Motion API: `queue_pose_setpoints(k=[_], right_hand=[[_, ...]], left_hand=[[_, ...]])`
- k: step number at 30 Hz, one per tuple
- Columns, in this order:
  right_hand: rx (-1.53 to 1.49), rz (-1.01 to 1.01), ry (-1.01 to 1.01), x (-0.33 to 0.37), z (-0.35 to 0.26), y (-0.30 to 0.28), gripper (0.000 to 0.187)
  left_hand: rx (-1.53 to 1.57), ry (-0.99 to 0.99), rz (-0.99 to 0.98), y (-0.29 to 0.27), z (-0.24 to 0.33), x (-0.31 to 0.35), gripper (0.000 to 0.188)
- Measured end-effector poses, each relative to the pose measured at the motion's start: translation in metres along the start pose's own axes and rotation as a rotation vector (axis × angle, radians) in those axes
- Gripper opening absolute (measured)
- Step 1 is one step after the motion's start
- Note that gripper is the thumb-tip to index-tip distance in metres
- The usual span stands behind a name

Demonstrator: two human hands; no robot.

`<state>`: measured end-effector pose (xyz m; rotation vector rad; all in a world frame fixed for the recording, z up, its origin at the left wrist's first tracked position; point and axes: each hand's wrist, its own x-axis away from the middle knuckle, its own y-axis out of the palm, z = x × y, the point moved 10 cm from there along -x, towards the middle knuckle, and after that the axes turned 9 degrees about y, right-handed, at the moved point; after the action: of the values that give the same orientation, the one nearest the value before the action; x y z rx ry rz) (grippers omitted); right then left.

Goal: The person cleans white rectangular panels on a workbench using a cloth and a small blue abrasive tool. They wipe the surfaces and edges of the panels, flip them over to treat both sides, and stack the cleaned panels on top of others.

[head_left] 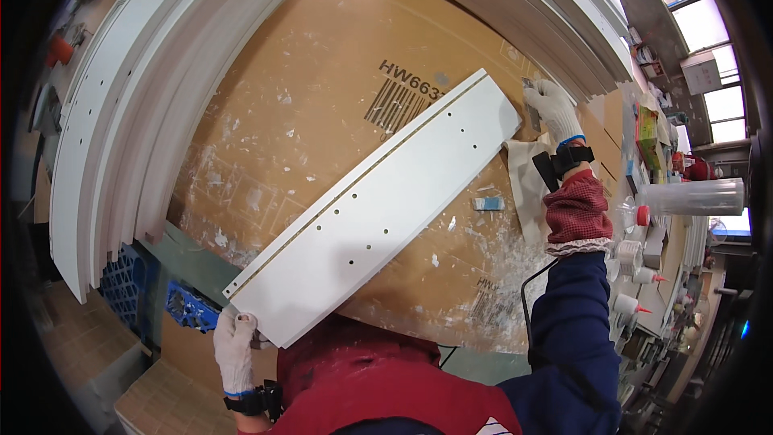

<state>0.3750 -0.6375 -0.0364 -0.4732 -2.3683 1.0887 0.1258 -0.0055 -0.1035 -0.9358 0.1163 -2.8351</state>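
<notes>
A long white panel (386, 209) with several drilled holes and a groove along one edge lies slantwise over a cardboard-covered table. At its near left corner, my left hand (235, 353), in a white glove, is closed on the panel's end. My right hand (554, 109), also gloved, is beside the panel's far right end, apart from it. Its fingers are closed on a thin, flat grey metal piece (531, 105) that looks like a scraper blade. Below that hand lies a beige cloth or paper sheet (525, 193). A small blue-and-white block (489, 204) rests near the panel's right edge.
Stacks of white panels stand at the left (149, 105) and far right (523, 12). The cardboard (282, 113) is marked with white smears. Blue plastic crates (192, 306) sit below the left edge. At right, a shelf holds a clear cylinder (692, 196) and red-tipped bottles (628, 304).
</notes>
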Motion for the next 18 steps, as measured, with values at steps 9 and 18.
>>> queue_pose_setpoints(k=[9,18], right_hand=[[0.334,0.056,0.012,0.023,-0.033,0.035,0.027],[0.520,0.276,-0.278,0.074,-0.078,0.043,0.030]], left_hand=[[-0.151,0.083,0.035,-0.008,0.006,-0.002,0.026],[0.311,-0.015,0.022,-0.019,-0.062,-0.004,0.036]])
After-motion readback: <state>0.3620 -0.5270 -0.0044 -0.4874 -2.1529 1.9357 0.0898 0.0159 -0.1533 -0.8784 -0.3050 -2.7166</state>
